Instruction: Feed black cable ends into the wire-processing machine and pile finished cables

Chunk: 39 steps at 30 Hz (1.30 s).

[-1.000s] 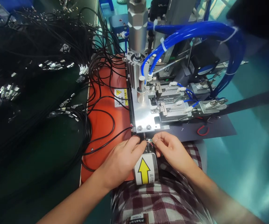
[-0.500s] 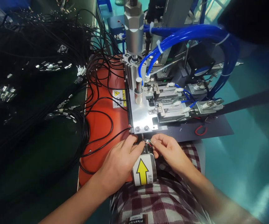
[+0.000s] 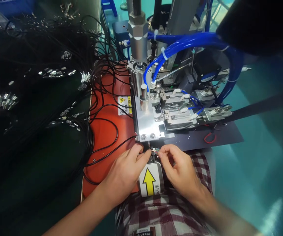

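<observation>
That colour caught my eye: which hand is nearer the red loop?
Right: the right hand is below and left of the red loop in view; the left hand is farther left.

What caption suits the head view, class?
Left hand and right hand at thin wires, near a yellow arrow.

A glossy teal floor spreads across the right side, with a pale streak of reflected light near the lower right corner and brighter patches toward the top. A dark band crosses it; whether shadow or object cannot be told. On the left lies a dark green counter, dimly lit. Beyond its far end shows part of a blue stool.
</observation>
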Available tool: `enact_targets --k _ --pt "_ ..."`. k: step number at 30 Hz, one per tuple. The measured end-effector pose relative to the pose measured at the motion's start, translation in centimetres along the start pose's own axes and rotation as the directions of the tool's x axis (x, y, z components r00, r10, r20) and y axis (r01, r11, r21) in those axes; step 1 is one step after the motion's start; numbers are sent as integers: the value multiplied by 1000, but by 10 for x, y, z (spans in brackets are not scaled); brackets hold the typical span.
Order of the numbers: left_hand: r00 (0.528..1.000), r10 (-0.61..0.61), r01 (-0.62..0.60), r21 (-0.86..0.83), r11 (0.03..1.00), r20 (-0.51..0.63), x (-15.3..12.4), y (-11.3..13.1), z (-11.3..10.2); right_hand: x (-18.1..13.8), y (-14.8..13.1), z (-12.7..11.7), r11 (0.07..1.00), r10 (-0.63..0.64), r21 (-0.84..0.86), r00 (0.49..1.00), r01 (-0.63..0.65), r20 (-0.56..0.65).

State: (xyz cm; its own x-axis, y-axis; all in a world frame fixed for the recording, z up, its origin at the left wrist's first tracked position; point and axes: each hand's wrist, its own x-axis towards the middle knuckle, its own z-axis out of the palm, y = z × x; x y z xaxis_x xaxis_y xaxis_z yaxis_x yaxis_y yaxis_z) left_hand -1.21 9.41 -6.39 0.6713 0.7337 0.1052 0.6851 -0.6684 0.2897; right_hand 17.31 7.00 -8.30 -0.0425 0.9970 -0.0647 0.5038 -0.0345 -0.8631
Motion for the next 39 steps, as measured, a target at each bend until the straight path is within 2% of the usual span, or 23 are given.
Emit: enact_targets --k 3,6,8,10,13,16,22,27,32,35,39 --pt "1000 5 -5 2 1000 -14 1 0 0 3 -1 -1 994 -88 -64 996 89 9" --pt "1000 12 -12 -7 1000 -28 1 0 0 6 -3 -2 993 -97 -68 995 98 18" --pt "999 13 -13 -10 1000 -40 2 0 0 8 -2 -1 1000 -29 -11 999 29 33" --pt "999 15 -15 -15 1000 -41 2 0 -1 10 0 0 987 94 123 992 -103 80" --pt "999 26 -27 -22 999 -37 2 0 -1 11 6 2 873 236 389 952 -296 196" --pt "999 33 -34 -17 999 -40 3 -1 -1 12 6 3 747 278 547 925 -377 258" --pt "998 36 -36 -8 999 -52 3 -1 -1 19 -5 6 615 376 649 890 -448 259" --pt "999 36 -36 0 999 -39 1 -1 0 21 1 13 465 419 726 848 -507 324" --pt "998 36 -36 7 999 -52 3 -1 -1 21 7 10 444 356 722 844 -531 402" --pt "998 40 -41 -15 999 -57 5 0 -4 21 4 8 438 372 737 850 -515 373" --pt "998 31 -35 -66 997 -61 6 -2 -6 20 1 10 507 368 718 873 -477 320"
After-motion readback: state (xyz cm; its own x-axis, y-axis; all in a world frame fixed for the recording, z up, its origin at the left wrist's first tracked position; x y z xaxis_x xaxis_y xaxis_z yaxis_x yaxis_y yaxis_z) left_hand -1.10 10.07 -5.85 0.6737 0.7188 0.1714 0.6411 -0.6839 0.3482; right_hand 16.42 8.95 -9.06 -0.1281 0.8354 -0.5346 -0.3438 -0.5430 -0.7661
